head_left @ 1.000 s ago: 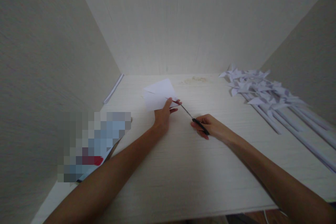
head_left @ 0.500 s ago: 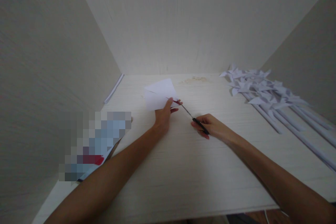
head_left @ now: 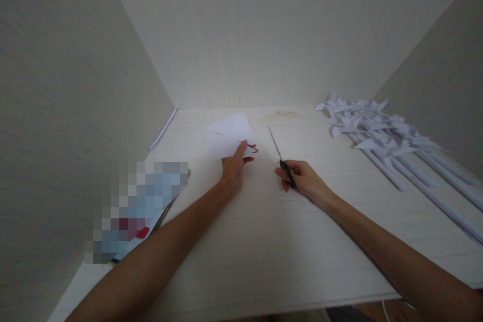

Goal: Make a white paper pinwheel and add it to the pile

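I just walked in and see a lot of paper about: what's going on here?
A person sits at a pale table. The left hand pinches a white paper sheet by its near edge. The right hand grips black-handled scissors, blades pointing away, beside the sheet and not touching it. On the right lies a heap of white paper pinwheels on long rolled sticks. A blurred item lies at the left.

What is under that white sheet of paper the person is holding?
The white paper is held at its near edge by the left hand, above the pale wooden table. Only bare tabletop shows around it; whatever lies directly beneath is covered by the sheet.
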`<state>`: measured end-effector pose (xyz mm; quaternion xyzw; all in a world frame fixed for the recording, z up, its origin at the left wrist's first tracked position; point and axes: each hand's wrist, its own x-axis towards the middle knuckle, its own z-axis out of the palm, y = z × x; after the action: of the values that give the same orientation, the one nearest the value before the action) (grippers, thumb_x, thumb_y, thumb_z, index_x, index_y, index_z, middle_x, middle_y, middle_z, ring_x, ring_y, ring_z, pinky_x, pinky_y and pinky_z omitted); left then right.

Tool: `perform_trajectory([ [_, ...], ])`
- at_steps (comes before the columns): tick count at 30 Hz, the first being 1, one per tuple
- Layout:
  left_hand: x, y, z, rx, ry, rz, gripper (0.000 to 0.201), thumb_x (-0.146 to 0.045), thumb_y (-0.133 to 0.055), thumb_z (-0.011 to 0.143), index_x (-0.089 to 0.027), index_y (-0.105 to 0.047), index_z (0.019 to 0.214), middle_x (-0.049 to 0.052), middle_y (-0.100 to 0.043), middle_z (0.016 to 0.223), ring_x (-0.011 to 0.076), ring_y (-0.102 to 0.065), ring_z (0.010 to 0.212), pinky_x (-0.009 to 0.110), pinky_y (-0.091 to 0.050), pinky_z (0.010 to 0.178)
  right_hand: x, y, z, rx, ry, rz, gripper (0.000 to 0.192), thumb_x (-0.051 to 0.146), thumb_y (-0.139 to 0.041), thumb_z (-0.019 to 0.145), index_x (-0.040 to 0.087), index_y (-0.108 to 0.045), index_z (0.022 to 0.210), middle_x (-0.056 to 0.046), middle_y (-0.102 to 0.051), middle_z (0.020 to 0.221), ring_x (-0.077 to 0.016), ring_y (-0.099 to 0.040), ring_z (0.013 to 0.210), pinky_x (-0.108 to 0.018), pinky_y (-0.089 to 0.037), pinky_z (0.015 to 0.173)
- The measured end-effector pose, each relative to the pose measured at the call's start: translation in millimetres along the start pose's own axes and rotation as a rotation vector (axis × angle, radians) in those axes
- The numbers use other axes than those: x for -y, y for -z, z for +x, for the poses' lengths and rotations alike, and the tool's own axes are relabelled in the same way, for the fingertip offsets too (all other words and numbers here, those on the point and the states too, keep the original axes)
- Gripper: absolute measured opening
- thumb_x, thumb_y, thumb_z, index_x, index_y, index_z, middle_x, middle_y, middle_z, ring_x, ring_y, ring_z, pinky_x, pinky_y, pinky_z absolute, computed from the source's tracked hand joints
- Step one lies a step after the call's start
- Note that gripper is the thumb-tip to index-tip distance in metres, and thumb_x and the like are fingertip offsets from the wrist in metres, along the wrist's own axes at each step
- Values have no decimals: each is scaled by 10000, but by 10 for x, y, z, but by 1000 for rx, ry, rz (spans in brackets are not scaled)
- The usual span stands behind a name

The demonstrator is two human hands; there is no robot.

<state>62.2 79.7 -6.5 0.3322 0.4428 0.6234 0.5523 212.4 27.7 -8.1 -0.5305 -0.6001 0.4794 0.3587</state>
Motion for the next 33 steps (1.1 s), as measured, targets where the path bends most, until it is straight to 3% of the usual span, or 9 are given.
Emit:
perform_trajectory([
  [2, 5, -5, -30, 106, 30, 53, 187, -303, -614, 637, -143, -587, 729, 41, -648, 758, 125, -605, 649, 201, -444, 489, -5, -23, 7, -161, 39, 121, 336, 452, -576, 694, 150, -500, 566, 38, -482, 455, -35, -279, 348, -203, -172, 344],
  [5, 10, -15, -96, 280, 64, 173, 180, -315, -610, 641, -140, -603, 681, 41, -646, 719, 123, -592, 601, 213, -448, 476, -18, -46, 22, -288, 69, 302, 267, 399, -633, 657, 161, -511, 645, 42, -526, 525, -29, -306, 344, -186, -186, 320],
  [10, -30, -46, -202, 459, 70, 339, 133, -274, -595, 656, -143, -617, 654, 36, -646, 678, 122, -580, 577, 214, -458, 466, -31, -61, 36, -367, 114, 382, 254, 275, -712, 573, 171, -489, 634, 83, -466, 469, -28, -339, 333, -164, -250, 306],
  [14, -24, -54, -212, 533, 68, 376, 106, -248, -595, 655, -147, -604, 622, 28, -637, 633, 107, -560, 539, 196, -455, 453, -24, -62, 34, -420, 160, 385, 240, 240, -711, 573, 169, -490, 633, 96, -429, 439, -25, -339, 338, -152, -258, 312],
  [17, 8, -35, -151, 510, 110, 235, 136, -275, -598, 650, -140, -593, 663, 32, -634, 638, 104, -547, 490, 196, -429, 404, -34, -50, 42, -456, 184, 394, 213, 228, -694, 596, 169, -492, 633, 99, -416, 435, -22, -330, 346, -147, -244, 317],
  [21, 7, 0, -35, 335, 224, -36, 162, -282, -576, 662, -124, -573, 698, 22, -592, 627, 109, -550, 521, 204, -443, 409, -57, -32, 64, -471, 187, 407, 201, 209, -685, 593, 170, -490, 621, 98, -418, 443, -22, -326, 344, -156, -233, 317],
  [23, -9, 12, 5, 306, 258, -121, 113, -226, -574, 653, -120, -565, 691, 11, -572, 607, 97, -541, 523, 194, -454, 433, -60, -29, 71, -471, 188, 409, 203, 202, -686, 586, 169, -487, 607, 98, -411, 437, -22, -319, 341, -158, -225, 315],
  [28, -41, 30, 25, 353, 292, -156, 76, -134, -575, 611, -110, -582, 683, 13, -582, 622, 81, -536, 529, 173, -461, 463, -38, -19, 82, -549, 207, 456, 186, 184, -681, 573, 164, -497, 592, 97, -416, 445, -18, -320, 343, -150, -221, 303],
  [33, -41, 51, -3, 446, 313, -37, 77, -138, -614, 569, -104, -602, 637, 24, -607, 648, 95, -558, 549, 198, -465, 476, -13, 30, 112, -698, 182, 590, 200, 185, -686, 544, 159, -490, 569, 92, -429, 473, -11, -333, 350, -142, -218, 288],
])
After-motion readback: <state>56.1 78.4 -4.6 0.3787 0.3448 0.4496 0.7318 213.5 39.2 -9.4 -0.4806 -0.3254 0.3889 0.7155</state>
